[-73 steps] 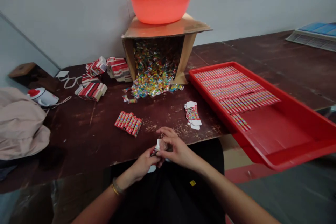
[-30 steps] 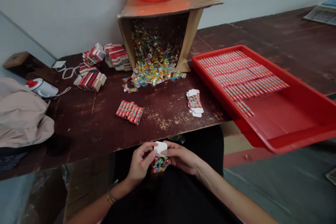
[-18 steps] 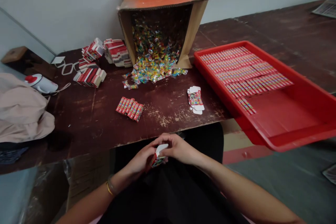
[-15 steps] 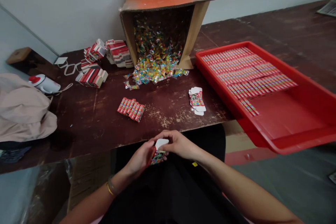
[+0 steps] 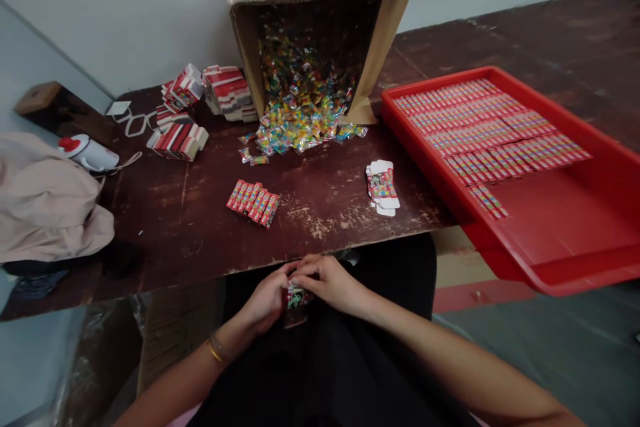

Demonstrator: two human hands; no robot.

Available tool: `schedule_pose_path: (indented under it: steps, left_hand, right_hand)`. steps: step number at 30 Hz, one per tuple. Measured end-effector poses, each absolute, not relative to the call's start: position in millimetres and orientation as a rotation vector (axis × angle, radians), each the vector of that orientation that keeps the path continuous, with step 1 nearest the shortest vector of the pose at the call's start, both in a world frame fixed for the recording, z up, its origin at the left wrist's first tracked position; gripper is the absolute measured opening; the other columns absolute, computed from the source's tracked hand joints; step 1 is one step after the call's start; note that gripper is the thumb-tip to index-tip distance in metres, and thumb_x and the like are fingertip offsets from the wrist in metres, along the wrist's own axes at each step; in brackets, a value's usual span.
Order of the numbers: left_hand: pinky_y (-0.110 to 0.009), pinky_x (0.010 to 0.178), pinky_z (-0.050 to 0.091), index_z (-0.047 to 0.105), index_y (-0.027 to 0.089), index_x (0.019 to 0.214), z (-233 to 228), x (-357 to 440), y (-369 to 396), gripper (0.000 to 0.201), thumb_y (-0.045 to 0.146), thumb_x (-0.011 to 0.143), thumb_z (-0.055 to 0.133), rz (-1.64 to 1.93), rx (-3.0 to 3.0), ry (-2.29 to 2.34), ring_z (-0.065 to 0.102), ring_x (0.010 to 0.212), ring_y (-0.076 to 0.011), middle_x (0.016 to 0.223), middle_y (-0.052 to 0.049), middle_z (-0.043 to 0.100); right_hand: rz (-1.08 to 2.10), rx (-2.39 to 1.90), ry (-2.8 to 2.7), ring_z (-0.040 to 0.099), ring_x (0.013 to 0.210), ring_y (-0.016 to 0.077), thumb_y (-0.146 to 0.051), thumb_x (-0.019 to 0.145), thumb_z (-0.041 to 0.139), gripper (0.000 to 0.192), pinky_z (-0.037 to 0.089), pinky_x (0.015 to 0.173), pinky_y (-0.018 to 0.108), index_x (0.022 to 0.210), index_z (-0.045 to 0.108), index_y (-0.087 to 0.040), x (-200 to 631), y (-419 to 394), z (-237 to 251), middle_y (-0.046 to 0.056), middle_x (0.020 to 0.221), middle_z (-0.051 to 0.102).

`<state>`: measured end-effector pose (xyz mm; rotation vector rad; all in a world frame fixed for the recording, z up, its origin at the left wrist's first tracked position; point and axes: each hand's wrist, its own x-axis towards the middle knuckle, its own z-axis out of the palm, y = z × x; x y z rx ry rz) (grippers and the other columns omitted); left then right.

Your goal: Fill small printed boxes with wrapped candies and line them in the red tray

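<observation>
Above my lap, just in front of the table edge, my left hand (image 5: 270,299) is closed around a small printed candy box (image 5: 296,298). My right hand (image 5: 327,282) has its fingers pressed at the top end of the same box, where the flap is hidden under them. Beyond my hands, a row of small red candy boxes (image 5: 253,203) lies on the table to the left. Toward the right lies a stack of flattened candy boxes (image 5: 383,185) with white flaps.
A cardboard carton (image 5: 395,33) on its side spills wrapped candies (image 5: 300,125). At right, a red tray (image 5: 555,213) holds rows of candy boxes and overhangs the table edge. Stacked flat boxes (image 5: 177,140), a white bottle (image 5: 93,152) and beige cloth (image 5: 47,200) stand left.
The white flap that stood up from the box is no longer visible; my right fingers now cover the box's top. The view has shifted slightly, with the things on the table unmoved.
</observation>
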<state>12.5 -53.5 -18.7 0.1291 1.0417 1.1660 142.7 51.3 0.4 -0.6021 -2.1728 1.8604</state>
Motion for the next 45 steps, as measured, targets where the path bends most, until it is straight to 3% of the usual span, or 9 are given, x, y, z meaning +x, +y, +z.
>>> schedule_pose_path:
  steps: [4, 11, 19, 23, 25, 29, 37, 40, 45]
  left_hand:
    - [-0.035, 0.089, 0.046, 0.064, 0.017, 0.106, -36.8, 11.2, -65.4, 0.032, 0.027, 0.077, 0.057, 1.223, 0.125, 0.995, 0.063, 0.101, -0.0235, 0.101, -0.006, 0.072]
    - [-0.036, 0.082, 0.049, 0.065, 0.010, 0.111, -43.6, 7.3, -81.4, 0.043, 0.042, 0.081, 0.066, 1.126, 0.162, 0.902, 0.068, 0.088, -0.0239, 0.098, -0.013, 0.073]
    - [-0.039, 0.098, 0.042, 0.066, 0.020, 0.115, -52.0, 9.0, -86.2, 0.044, 0.041, 0.076, 0.072, 1.208, 0.166, 0.976, 0.062, 0.108, -0.0245, 0.118, -0.009, 0.068]
    - [-0.037, 0.098, 0.042, 0.061, 0.022, 0.123, -37.8, 7.4, -73.6, 0.047, 0.039, 0.079, 0.069, 1.284, 0.326, 1.150, 0.058, 0.113, -0.0252, 0.125, -0.009, 0.063]
    - [-0.035, 0.095, 0.044, 0.061, 0.021, 0.119, -22.8, 3.5, -60.1, 0.042, 0.038, 0.081, 0.067, 1.356, 0.464, 1.282, 0.060, 0.108, -0.0246, 0.116, -0.009, 0.067]
    - [-0.031, 0.088, 0.045, 0.062, 0.020, 0.112, 3.9, -12.1, -35.2, 0.036, 0.028, 0.078, 0.070, 1.353, 0.728, 1.522, 0.062, 0.095, -0.0216, 0.100, -0.006, 0.068]
    - [-0.028, 0.065, 0.050, 0.066, 0.014, 0.101, -8.6, -3.1, -14.3, 0.036, 0.033, 0.072, 0.074, 0.965, 0.833, 1.112, 0.063, 0.085, -0.0229, 0.095, -0.008, 0.069]
    - [-0.028, 0.059, 0.052, 0.063, 0.013, 0.101, -14.5, 16.7, -8.2, 0.042, 0.037, 0.070, 0.076, 1.032, 0.695, 0.917, 0.066, 0.081, -0.0231, 0.092, -0.012, 0.070]
    - [-0.029, 0.058, 0.055, 0.060, 0.014, 0.108, -7.6, 12.5, -4.4, 0.045, 0.030, 0.070, 0.076, 1.123, 0.507, 0.865, 0.070, 0.080, -0.0237, 0.094, -0.013, 0.073]
  right_hand:
    - [1.793, -0.669, -2.156, 0.064, 0.086, 0.0183, -0.030, 0.086, 0.064, 0.016, 0.048, 0.079, 0.030, 0.093, 0.077, -0.023, 137.5, 45.4, -12.6, 0.005, 0.089, 0.071]
    - [2.181, -0.896, -1.909, 0.054, 0.049, 0.0110, -0.050, 0.079, 0.066, 0.036, 0.043, 0.048, 0.024, 0.078, 0.075, -0.015, 135.8, 50.1, -30.8, 0.002, 0.068, 0.064]
    - [1.619, -0.456, -2.411, 0.054, 0.106, 0.0213, -0.030, 0.094, 0.051, 0.027, 0.044, 0.095, 0.038, 0.114, 0.068, -0.027, 159.6, 42.1, -15.2, 0.008, 0.110, 0.062]
    - [1.710, -0.523, -2.241, 0.041, 0.128, 0.0248, -0.026, 0.087, 0.061, 0.057, 0.034, 0.107, 0.045, 0.141, 0.042, -0.031, 165.5, 25.0, -24.0, 0.009, 0.142, 0.041]
    - [1.914, -0.637, -1.936, 0.054, 0.115, 0.0220, -0.031, 0.086, 0.062, 0.063, 0.045, 0.097, 0.040, 0.143, 0.036, -0.028, 163.2, 25.9, -28.1, 0.011, 0.135, 0.048]
    - [2.054, -0.706, -1.773, 0.063, 0.084, 0.0176, -0.039, 0.084, 0.065, 0.032, 0.051, 0.077, 0.030, 0.110, 0.062, -0.019, 158.8, 63.3, -10.8, 0.005, 0.096, 0.066]
    - [0.910, -0.696, -2.571, 0.059, 0.109, 0.0188, -0.031, 0.091, 0.058, 0.029, 0.043, 0.097, 0.032, 0.118, 0.062, -0.021, 82.0, 209.5, 14.5, 0.007, 0.118, 0.066]
    - [0.675, -0.904, -2.513, 0.041, 0.130, 0.0298, -0.023, 0.091, 0.053, 0.042, 0.029, 0.107, 0.051, 0.132, 0.051, -0.014, 49.5, 267.5, -1.5, 0.019, 0.138, 0.050]
    - [0.461, -0.987, -2.507, 0.036, 0.133, 0.0302, -0.025, 0.091, 0.052, 0.042, 0.023, 0.109, 0.053, 0.133, 0.052, -0.020, 54.3, 267.7, -33.4, 0.013, 0.140, 0.049]
